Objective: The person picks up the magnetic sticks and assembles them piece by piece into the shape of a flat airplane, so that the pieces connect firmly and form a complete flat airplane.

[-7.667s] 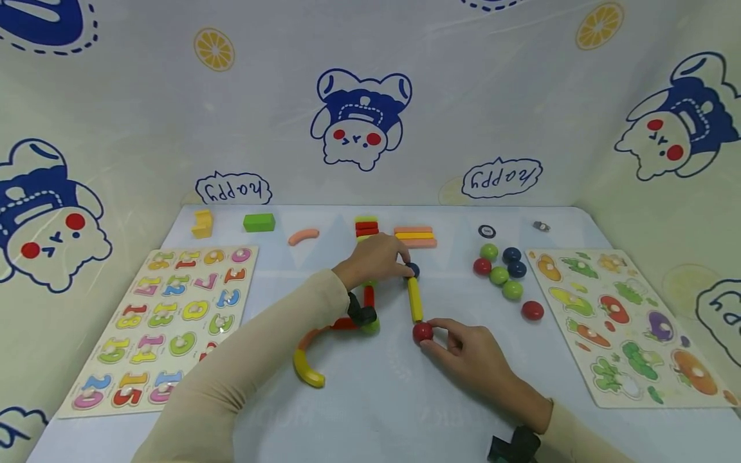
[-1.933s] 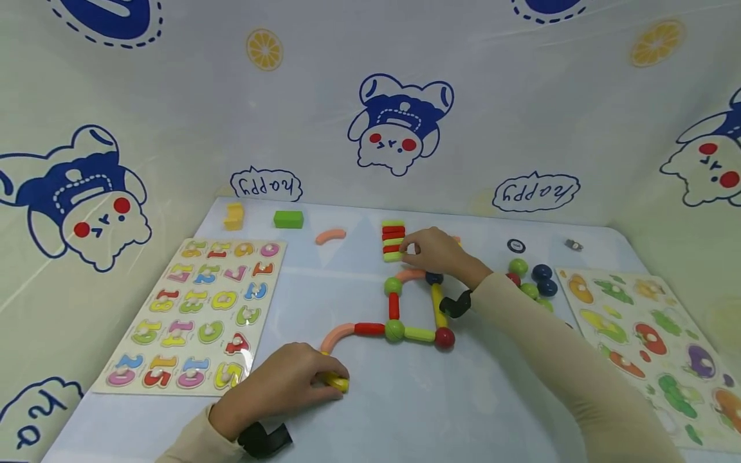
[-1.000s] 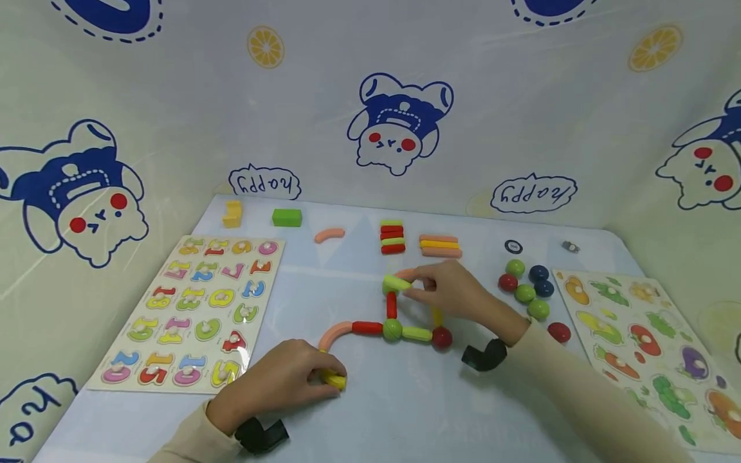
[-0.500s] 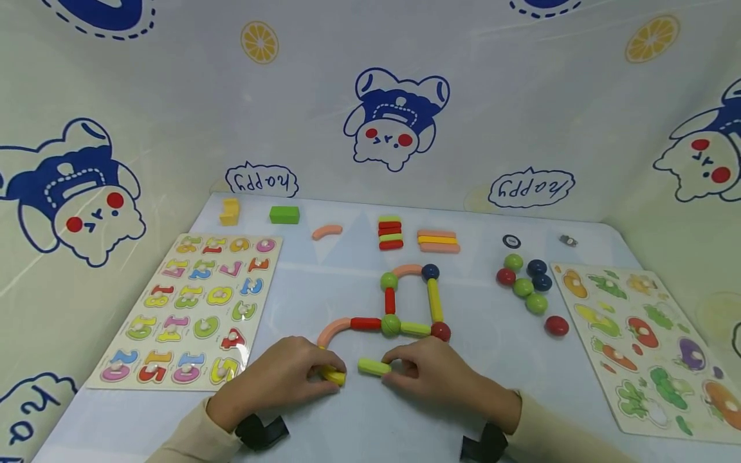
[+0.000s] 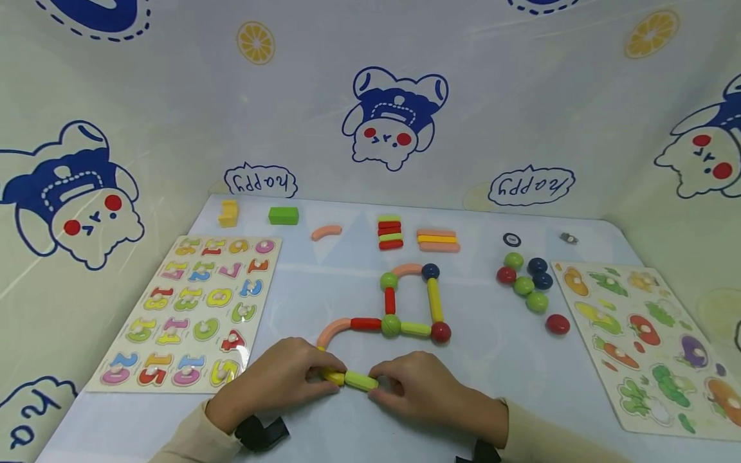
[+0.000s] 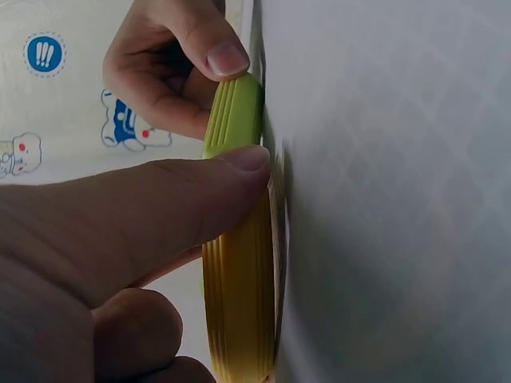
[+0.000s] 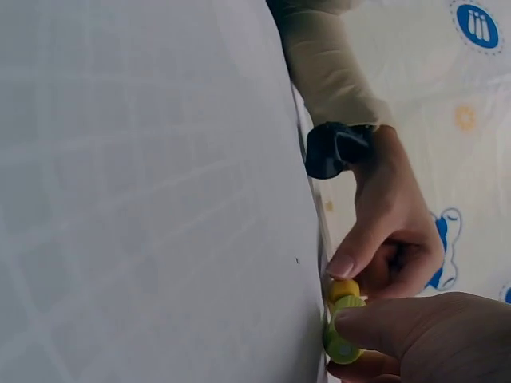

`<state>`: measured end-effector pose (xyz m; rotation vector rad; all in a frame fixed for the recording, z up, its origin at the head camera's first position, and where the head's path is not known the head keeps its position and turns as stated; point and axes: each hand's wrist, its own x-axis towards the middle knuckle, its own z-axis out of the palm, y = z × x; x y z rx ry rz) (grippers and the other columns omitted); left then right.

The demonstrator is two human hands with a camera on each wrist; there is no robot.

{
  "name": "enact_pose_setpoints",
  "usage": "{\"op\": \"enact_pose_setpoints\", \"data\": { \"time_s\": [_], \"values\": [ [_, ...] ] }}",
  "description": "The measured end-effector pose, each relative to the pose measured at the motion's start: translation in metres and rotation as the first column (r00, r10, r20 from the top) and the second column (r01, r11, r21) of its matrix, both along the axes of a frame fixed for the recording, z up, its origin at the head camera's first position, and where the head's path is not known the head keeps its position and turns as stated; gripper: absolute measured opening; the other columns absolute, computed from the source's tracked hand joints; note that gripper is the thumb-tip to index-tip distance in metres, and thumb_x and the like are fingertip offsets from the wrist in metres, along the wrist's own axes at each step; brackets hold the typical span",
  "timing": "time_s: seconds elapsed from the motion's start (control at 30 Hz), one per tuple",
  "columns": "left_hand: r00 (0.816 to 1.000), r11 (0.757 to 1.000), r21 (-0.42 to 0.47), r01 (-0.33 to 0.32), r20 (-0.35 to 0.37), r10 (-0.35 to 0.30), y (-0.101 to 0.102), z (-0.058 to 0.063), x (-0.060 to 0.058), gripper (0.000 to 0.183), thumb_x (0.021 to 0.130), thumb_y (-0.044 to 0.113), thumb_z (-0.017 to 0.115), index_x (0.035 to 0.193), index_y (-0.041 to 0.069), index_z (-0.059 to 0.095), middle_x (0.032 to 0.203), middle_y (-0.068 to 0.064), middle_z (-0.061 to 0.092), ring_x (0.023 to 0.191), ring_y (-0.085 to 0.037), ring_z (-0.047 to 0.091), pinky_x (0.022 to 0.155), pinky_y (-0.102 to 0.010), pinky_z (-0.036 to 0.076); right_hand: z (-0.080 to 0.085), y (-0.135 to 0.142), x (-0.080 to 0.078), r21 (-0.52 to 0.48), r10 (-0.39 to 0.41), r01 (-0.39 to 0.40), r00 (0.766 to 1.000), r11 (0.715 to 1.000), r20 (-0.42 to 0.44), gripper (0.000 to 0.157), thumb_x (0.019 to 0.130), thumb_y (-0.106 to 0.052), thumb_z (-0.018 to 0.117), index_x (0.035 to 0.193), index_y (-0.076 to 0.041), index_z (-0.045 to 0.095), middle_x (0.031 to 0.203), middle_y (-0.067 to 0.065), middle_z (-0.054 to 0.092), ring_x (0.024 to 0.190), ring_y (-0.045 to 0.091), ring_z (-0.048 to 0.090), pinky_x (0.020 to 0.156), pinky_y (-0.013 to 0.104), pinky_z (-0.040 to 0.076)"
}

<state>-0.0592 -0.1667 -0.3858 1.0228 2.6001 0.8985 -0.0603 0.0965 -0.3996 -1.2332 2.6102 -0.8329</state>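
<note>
My left hand [image 5: 283,374] pinches a yellow curved magnetic rod [image 5: 332,377] on the table. The thumb and fingers of my right hand [image 5: 425,390] hold a light green rod [image 5: 360,382], its left end meeting the yellow one. In the left wrist view the ribbed green rod [image 6: 237,116] lines up end to end with the yellow rod [image 6: 239,303]. Beyond the left hand, a salmon curved rod [image 5: 332,330] runs on to a red rod [image 5: 366,324] and a green ball [image 5: 390,325]. That ball is one corner of a closed loop with a red ball [image 5: 440,332] and a blue ball [image 5: 430,272].
Spare red and green rods [image 5: 390,233] and salmon and yellow rods [image 5: 438,240] lie behind. Loose balls [image 5: 523,285] sit at right. A number puzzle board [image 5: 191,315] is at left, a vegetable board [image 5: 648,347] at right. A green block [image 5: 283,215] stands at the back.
My right hand took a light green rod from the back stack and brought it forward and left to the yellow rod's end. The left hand stayed on the yellow rod these last two seconds.
</note>
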Motion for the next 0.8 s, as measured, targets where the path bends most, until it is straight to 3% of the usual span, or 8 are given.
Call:
{"op": "enact_pose_setpoints", "data": {
  "time_s": [0.27, 0.43, 0.6, 0.8],
  "values": [
    [1.0, 1.0, 0.006, 0.006, -0.007, -0.006, 0.001, -0.001, 0.001, 0.019, 0.082, 0.035, 0.071, 0.101, 0.029, 0.072, 0.083, 0.027, 0.06, 0.063, 0.003, 0.051, 0.059, -0.018, 0.042, -0.003, -0.001, 0.003, -0.075, 0.022, -0.02, 0.999, 0.997, 0.035, 0.028, 0.082, -0.051, 0.064, 0.094, -0.027, 0.069, 0.055, -0.022, 0.038, 0.049, -0.007, 0.035, 0.045, 0.013, 0.029],
    [1.0, 1.0, 0.0, 0.016, -0.007, -0.016, 0.001, -0.001, 0.001, 0.018, 0.083, 0.035, 0.071, 0.1, 0.03, 0.071, 0.083, 0.028, 0.06, 0.062, 0.003, 0.051, 0.058, -0.018, 0.042, -0.004, -0.004, 0.007, -0.075, 0.133, -0.133, 0.991, 0.988, -0.004, 0.031, 0.083, -0.053, 0.062, 0.101, -0.028, 0.068, 0.056, -0.021, 0.037, 0.05, -0.01, 0.033, 0.047, 0.011, 0.027],
    [1.0, 1.0, -0.001, 0.025, -0.009, -0.025, 0.001, -0.001, 0.001, 0.017, 0.083, 0.034, 0.071, 0.1, 0.03, 0.072, 0.084, 0.028, 0.061, 0.062, 0.003, 0.052, 0.059, -0.018, 0.042, -0.001, -0.008, 0.009, -0.13, 0.241, -0.256, 0.963, 0.958, -0.124, 0.025, 0.09, -0.032, 0.063, 0.114, -0.025, 0.064, 0.06, -0.021, 0.043, 0.054, -0.012, 0.032, 0.048, 0.007, 0.028],
    [0.999, 0.999, 0.019, 0.031, -0.009, -0.031, 0.001, -0.002, 0.0, 0.017, 0.083, 0.035, 0.07, 0.1, 0.03, 0.072, 0.085, 0.028, 0.061, 0.063, 0.005, 0.052, 0.06, -0.018, 0.043, -0.002, -0.013, 0.005, -0.113, 0.218, -0.254, 0.94, 0.961, -0.263, 0.026, 0.089, -0.025, 0.064, 0.116, -0.024, 0.063, 0.067, -0.022, 0.053, 0.056, -0.013, 0.036, 0.051, 0.005, 0.03]
  ]
}}
